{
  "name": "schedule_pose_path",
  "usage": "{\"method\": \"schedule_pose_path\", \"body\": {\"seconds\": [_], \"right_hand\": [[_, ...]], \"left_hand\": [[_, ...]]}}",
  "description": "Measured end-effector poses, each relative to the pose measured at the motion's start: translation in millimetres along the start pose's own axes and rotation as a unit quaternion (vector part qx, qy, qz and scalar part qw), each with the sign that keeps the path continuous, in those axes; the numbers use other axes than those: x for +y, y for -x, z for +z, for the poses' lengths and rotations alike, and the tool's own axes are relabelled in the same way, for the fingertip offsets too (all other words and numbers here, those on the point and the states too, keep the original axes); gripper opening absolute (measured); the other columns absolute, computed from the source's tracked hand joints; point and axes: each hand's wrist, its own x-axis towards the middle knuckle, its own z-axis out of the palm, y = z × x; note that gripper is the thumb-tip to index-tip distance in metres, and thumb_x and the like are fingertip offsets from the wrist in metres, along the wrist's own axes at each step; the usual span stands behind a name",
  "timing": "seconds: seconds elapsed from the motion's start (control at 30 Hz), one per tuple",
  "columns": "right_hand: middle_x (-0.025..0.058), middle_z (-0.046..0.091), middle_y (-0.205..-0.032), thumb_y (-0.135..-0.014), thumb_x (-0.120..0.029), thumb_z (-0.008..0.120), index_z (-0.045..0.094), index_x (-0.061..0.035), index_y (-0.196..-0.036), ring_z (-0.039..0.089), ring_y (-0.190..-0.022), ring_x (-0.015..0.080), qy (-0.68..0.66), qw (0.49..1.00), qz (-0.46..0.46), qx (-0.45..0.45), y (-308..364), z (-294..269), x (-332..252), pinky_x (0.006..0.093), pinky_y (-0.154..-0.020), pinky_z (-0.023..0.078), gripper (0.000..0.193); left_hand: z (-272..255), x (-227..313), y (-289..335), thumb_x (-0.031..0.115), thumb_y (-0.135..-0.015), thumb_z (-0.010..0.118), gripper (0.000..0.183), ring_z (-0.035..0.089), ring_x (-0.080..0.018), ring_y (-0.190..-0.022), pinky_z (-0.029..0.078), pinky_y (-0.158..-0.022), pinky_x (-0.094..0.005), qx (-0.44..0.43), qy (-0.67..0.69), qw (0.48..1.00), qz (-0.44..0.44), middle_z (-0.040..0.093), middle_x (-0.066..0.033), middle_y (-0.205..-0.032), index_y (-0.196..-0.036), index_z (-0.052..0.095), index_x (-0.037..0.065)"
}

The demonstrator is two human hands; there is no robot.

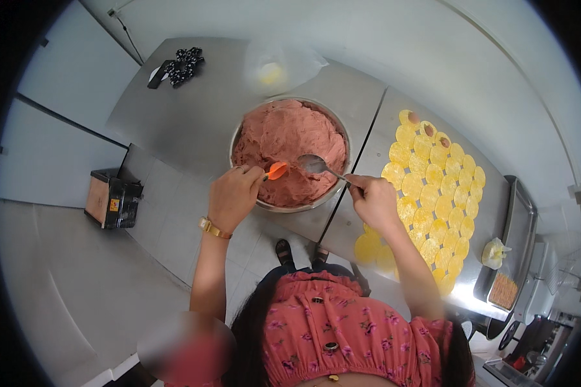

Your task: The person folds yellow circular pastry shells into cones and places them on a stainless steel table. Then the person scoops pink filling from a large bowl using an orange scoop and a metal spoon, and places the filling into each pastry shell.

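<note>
Left hand (235,195) and right hand (374,198) are apart, closed on an orange-tipped utensil (277,170) and a silver metal spoon (312,164). Both tools slant inward over the pink, paste-like mass (290,132), just ahead in a round steel bowl (349,148). Rightward, past a dark seam (363,145), lie yellow discs (419,164), nearer the right hand.

Pink mass (290,129); orange utensil (277,170); silver spoon (312,163); yellow rounds (418,164); coral blouse (368,332), floral-patterned.
</note>
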Motion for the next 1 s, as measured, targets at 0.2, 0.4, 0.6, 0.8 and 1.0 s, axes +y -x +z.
{"method": "schedule_pose_path", "body": {"seconds": [0.2, 0.4, 0.6, 0.8, 1.0], "right_hand": [[0.0194, 0.063, -0.071, -0.076, -0.010, 0.060, 0.071, -0.0084, -0.094, 0.062, -0.066, 0.0334, -0.030, 0.997, 0.062, -0.041, -2, 24, -4, 0.0383, -0.063, 0.049, 0.021], [0.0135, 0.058, -0.060, -0.077, -0.013, 0.062, 0.070, -0.0079, -0.098, 0.055, -0.054, 0.0193, -0.119, 0.982, 0.129, -0.062, 2, 35, 0, 0.0324, -0.058, 0.045, 0.023], [0.0195, 0.065, -0.080, -0.076, -0.018, 0.060, 0.070, -0.0088, -0.096, 0.064, -0.079, 0.0351, -0.144, 0.966, 0.183, -0.116, 15, 39, -4, 0.0384, -0.073, 0.049, 0.024], [0.0185, 0.065, -0.078, -0.077, -0.018, 0.060, 0.070, -0.0077, -0.097, 0.065, -0.076, 0.0313, -0.216, 0.940, 0.240, -0.114, 21, 48, -1, 0.0356, -0.070, 0.048, 0.024], [0.0195, 0.064, -0.075, -0.077, -0.018, 0.060, 0.070, -0.0086, -0.096, 0.064, -0.074, 0.0342, -0.167, 0.956, 0.220, -0.100, 25, 43, -11, 0.0370, -0.069, 0.049, 0.024]], "left_hand": [[-4, 3, 4, 0.019, -0.085, 0.057, 0.006, 0.060, -0.0236, -0.072, 0.048, -0.054, -0.0381, 0.029, -0.005, 1.000, -0.002, 0.058, -0.0047, -0.073, -0.084, 0.058, 0.013], [-3, 0, 8, 0.016, -0.083, 0.058, 0.006, 0.059, -0.0220, -0.075, 0.050, -0.055, -0.0355, 0.045, -0.031, 0.998, 0.022, 0.056, -0.0035, -0.078, -0.088, 0.060, 0.014], [1, -3, 13, 0.011, -0.080, 0.057, 0.014, 0.058, -0.0204, -0.082, 0.051, -0.057, -0.0338, 0.041, -0.042, 0.997, 0.049, 0.054, -0.0035, -0.084, -0.093, 0.061, 0.013], [0, -12, 13, 0.006, -0.077, 0.055, 0.026, 0.057, -0.0211, -0.085, 0.052, -0.061, -0.0311, 0.050, -0.049, 0.994, 0.088, 0.054, -0.0042, -0.088, -0.101, 0.063, 0.013], [2, -17, 13, 0.004, -0.076, 0.055, 0.029, 0.056, -0.0209, -0.088, 0.053, -0.062, -0.0307, 0.061, -0.050, 0.989, 0.128, 0.053, -0.0052, -0.092, -0.103, 0.064, 0.013]]}}
